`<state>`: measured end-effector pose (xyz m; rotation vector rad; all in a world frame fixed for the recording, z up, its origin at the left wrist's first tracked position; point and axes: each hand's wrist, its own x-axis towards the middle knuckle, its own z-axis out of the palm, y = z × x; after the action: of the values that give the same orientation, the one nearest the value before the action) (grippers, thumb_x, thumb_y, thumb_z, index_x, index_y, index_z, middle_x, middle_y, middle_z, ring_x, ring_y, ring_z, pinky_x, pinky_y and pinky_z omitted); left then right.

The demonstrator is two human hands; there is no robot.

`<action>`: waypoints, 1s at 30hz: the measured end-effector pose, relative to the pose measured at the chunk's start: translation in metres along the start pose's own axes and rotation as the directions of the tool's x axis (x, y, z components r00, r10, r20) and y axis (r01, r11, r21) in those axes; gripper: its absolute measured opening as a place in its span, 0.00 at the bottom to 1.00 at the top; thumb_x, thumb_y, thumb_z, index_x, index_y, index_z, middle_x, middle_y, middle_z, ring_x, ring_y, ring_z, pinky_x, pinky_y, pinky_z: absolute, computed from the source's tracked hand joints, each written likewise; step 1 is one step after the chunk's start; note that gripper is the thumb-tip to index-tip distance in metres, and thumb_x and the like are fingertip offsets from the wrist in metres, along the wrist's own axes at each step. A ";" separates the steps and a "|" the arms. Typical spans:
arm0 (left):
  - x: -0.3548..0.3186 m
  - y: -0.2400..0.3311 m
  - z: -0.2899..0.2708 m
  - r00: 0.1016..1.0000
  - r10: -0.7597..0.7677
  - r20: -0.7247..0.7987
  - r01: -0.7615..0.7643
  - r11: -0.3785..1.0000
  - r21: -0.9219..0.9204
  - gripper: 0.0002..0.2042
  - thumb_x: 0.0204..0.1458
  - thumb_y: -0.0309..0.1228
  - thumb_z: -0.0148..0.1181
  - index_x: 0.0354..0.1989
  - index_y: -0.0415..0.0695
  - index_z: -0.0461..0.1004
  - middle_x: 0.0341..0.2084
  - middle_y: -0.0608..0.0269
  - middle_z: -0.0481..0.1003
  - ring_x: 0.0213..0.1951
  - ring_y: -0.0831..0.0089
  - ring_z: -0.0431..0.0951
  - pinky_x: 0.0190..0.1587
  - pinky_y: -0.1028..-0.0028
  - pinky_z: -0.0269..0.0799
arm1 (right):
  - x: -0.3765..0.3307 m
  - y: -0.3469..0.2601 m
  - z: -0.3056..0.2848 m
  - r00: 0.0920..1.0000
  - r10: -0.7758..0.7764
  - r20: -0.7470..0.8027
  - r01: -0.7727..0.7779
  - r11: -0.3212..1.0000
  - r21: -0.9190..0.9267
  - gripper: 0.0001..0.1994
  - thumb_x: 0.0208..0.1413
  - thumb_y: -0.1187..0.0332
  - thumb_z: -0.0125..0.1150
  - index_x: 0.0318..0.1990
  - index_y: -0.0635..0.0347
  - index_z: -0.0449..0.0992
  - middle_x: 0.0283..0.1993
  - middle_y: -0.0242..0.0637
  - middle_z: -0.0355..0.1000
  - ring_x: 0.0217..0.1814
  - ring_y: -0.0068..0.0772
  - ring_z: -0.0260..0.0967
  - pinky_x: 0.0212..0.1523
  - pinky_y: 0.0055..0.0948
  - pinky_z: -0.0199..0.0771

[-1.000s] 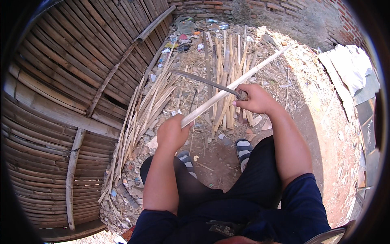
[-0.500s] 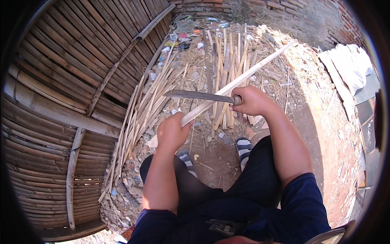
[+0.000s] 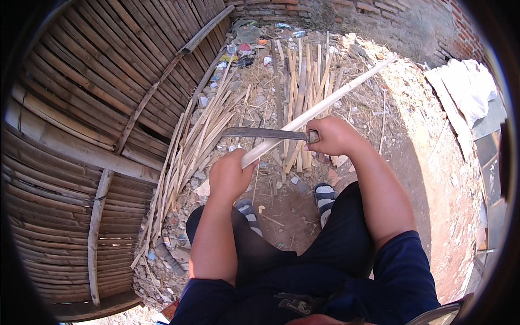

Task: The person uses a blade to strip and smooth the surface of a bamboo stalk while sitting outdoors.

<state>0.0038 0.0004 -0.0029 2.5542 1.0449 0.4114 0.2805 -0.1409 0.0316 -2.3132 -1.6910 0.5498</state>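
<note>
My left hand (image 3: pixel 229 174) is closed round the near end of a long pale bamboo strip (image 3: pixel 325 103), which slants up and away to the right. In my right hand (image 3: pixel 331 136) is the handle of a machete (image 3: pixel 265 132); its long dark blade points left and lies across the strip, a little beyond my left hand. The blade seems to touch the strip's upper face. Most of the machete's handle is hidden by my fingers.
Split bamboo strips (image 3: pixel 195 127) lie in a heap beside the woven bamboo wall (image 3: pixel 108 70) at left. More bamboo pieces (image 3: pixel 303 81) lie ahead on littered ground. A brick wall (image 3: pixel 379 21) stands behind, and white cloth (image 3: pixel 463 89) lies at right. My sandalled feet are below.
The machete has shifted slightly right and down along the bamboo strip, its tip moving right. My right hand has moved a little with it. My left hand keeps its place.
</note>
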 end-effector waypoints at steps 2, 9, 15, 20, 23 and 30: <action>0.000 0.000 0.000 1.000 0.002 0.005 -0.002 1.000 0.008 0.16 0.57 0.44 0.72 0.39 0.42 0.82 0.28 0.47 0.82 0.36 0.43 0.83 0.39 0.50 0.76 | 0.000 0.001 0.001 0.999 -0.032 -0.025 0.033 0.999 0.022 0.25 0.51 0.54 0.79 0.52 0.60 0.83 0.43 0.52 0.82 0.49 0.55 0.81 0.51 0.48 0.79; 0.001 0.002 0.000 1.000 0.003 -0.029 -0.003 1.000 -0.010 0.16 0.57 0.44 0.72 0.39 0.43 0.82 0.29 0.46 0.82 0.36 0.43 0.83 0.39 0.50 0.76 | 0.002 0.034 -0.001 0.975 0.091 -0.205 -0.057 0.984 0.169 0.25 0.52 0.56 0.79 0.51 0.64 0.83 0.42 0.54 0.82 0.48 0.57 0.81 0.50 0.48 0.78; 0.001 0.003 0.001 1.000 0.012 -0.029 -0.012 1.000 -0.002 0.16 0.57 0.44 0.72 0.39 0.42 0.82 0.31 0.47 0.82 0.37 0.43 0.83 0.40 0.50 0.75 | 0.001 0.023 0.001 0.995 0.035 -0.095 -0.026 0.995 0.093 0.25 0.52 0.55 0.78 0.52 0.62 0.83 0.44 0.54 0.82 0.51 0.58 0.81 0.53 0.49 0.79; 0.001 -0.002 0.002 1.000 0.008 -0.009 -0.007 1.000 0.027 0.16 0.57 0.44 0.72 0.39 0.42 0.82 0.32 0.47 0.82 0.38 0.43 0.83 0.41 0.51 0.75 | 0.001 -0.006 0.004 0.999 -0.042 0.011 0.042 0.999 0.014 0.26 0.52 0.53 0.78 0.53 0.60 0.83 0.44 0.53 0.82 0.51 0.58 0.81 0.53 0.50 0.79; 0.000 0.002 -0.001 1.000 -0.002 0.000 0.002 1.000 0.026 0.16 0.57 0.44 0.72 0.40 0.42 0.82 0.31 0.47 0.82 0.37 0.43 0.83 0.41 0.51 0.76 | 0.002 -0.001 0.004 1.000 -0.025 0.005 0.025 0.999 0.047 0.26 0.52 0.53 0.79 0.52 0.60 0.83 0.44 0.53 0.82 0.50 0.58 0.81 0.53 0.50 0.79; 0.001 0.002 0.000 0.999 -0.029 -0.023 0.029 1.000 0.002 0.16 0.58 0.44 0.71 0.41 0.43 0.83 0.30 0.47 0.82 0.37 0.44 0.83 0.41 0.50 0.76 | 0.002 0.041 0.004 0.956 0.072 -0.284 -0.013 0.979 0.204 0.24 0.50 0.54 0.81 0.45 0.66 0.82 0.34 0.52 0.79 0.39 0.53 0.79 0.40 0.45 0.75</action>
<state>0.0059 -0.0001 -0.0015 2.5395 1.0897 0.4335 0.3153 -0.1516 0.0112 -2.1667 -1.3869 0.3471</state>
